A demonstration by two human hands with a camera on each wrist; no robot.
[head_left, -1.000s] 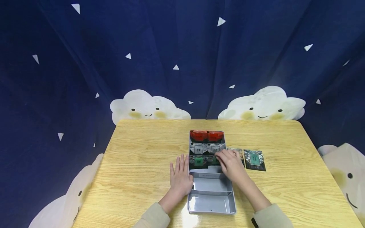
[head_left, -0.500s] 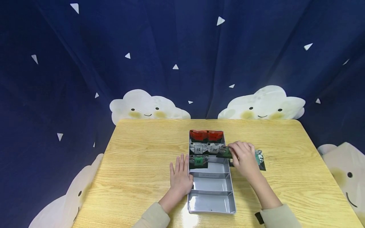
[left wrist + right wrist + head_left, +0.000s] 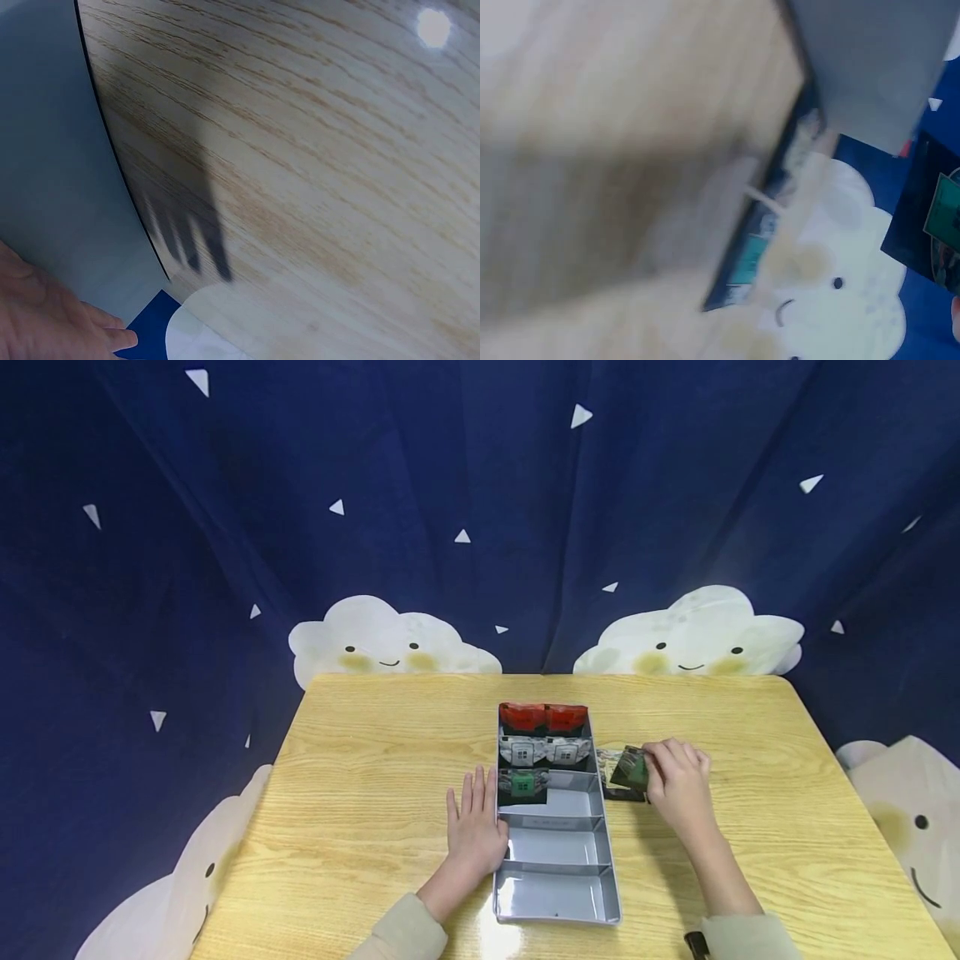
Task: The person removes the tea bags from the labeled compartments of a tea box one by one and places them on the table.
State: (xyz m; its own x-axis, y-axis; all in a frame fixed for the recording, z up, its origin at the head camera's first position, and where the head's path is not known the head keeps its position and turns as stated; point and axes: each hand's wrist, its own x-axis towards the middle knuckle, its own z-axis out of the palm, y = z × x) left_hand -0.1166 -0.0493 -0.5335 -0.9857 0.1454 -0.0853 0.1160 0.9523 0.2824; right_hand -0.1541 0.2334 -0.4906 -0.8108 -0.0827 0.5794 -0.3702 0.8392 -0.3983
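My right hand pinches a dark sachet with a green label just right of the grey divided box. In the right wrist view that green-labelled sachet shows at the right edge, with only a fingertip visible. My left hand lies flat with straight fingers along the box's left side, its thumb at the rim. Inside the box, red sachets fill the far compartment, and white-grey sachets stand in the one before it. One green sachet is at the left of the third compartment.
Flat on the table to the box's right lies a patterned sachet, partly covered by the held one. Another sachet with a teal label lies beside it in the right wrist view. A dark blue curtain hangs behind the wooden table.
The right hand has taken the right-hand green sachet out of the third compartment and carried it rightward over the sachets on the table. The left hand and box have stayed in place.
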